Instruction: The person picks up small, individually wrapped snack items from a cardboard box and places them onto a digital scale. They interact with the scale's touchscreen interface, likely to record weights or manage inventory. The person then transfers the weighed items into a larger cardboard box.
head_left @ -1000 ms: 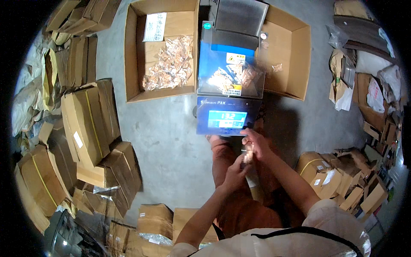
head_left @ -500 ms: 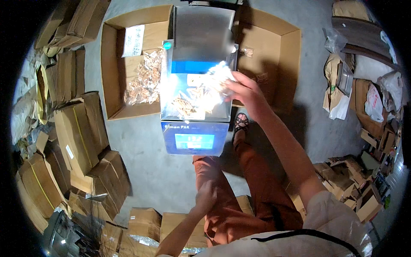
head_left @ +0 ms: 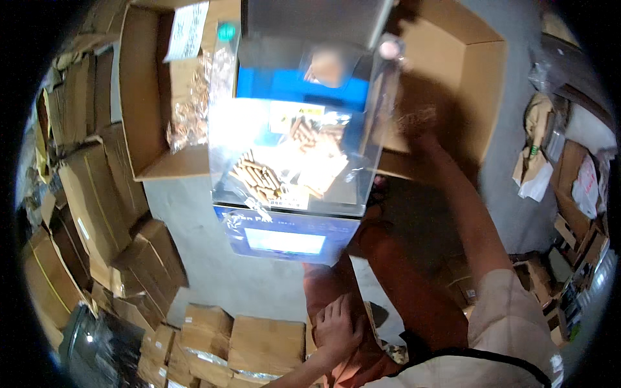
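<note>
A blue-fronted packing machine (head_left: 291,226) with a lit screen stands before me. On its glare-lit top lie clear bags of short brown rods (head_left: 259,178) that look like wooden dowels. My right hand (head_left: 424,136) reaches down into the open cardboard box (head_left: 446,58) right of the machine. It is at a clear bag of brown pieces (head_left: 417,118) in shadow; its fingers are too dark to make out. My left hand (head_left: 339,324) rests on my thigh, fingers spread and holding nothing.
Another open carton (head_left: 145,97) left of the machine holds several clear bags of brown pieces (head_left: 191,116) and a printed sheet (head_left: 187,32). Stacked cartons (head_left: 97,200) line the left side. More closed cartons (head_left: 268,339) stand near my legs. Cardboard scraps and bags lie at right.
My right hand has left the bags on the machine and moved right, down into the right box. My left hand has flattened on my thigh. The view has shifted closer to the machine.
</note>
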`<state>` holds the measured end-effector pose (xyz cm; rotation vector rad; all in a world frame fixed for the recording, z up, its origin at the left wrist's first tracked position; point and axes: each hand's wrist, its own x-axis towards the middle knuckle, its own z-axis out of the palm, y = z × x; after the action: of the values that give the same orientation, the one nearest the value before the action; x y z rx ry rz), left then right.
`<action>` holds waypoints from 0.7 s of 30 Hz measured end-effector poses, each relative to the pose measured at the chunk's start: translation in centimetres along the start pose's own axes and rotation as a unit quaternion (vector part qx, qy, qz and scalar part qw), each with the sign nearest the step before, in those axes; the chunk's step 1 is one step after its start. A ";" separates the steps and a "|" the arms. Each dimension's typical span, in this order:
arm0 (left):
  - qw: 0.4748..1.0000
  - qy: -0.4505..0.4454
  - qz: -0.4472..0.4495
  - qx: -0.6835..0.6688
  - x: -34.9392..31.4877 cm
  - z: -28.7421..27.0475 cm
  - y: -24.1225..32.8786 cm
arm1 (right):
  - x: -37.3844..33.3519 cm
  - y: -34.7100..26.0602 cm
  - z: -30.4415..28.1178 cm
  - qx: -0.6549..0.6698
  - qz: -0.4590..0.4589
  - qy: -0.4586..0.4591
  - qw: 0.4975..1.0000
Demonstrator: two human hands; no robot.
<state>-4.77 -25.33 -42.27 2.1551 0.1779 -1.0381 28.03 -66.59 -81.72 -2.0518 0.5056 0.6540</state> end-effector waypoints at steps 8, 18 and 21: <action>0.991 0.044 -0.107 -0.070 -1.7 -2.8 -0.9 | -8.9 -13.6 14.1 -0.177 0.092 0.018 0.980; 0.991 -0.065 -0.064 0.097 -1.9 -1.1 -0.8 | -11.8 -20.0 6.9 0.458 0.076 -0.141 0.874; 0.991 -0.062 -0.075 0.092 -1.6 -1.1 -1.1 | -10.7 -21.5 5.2 0.529 0.089 -0.165 0.828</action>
<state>-5.63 -23.52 -41.28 2.2596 0.1946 -1.3145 30.73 -50.00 -63.78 -0.8253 0.6574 0.6131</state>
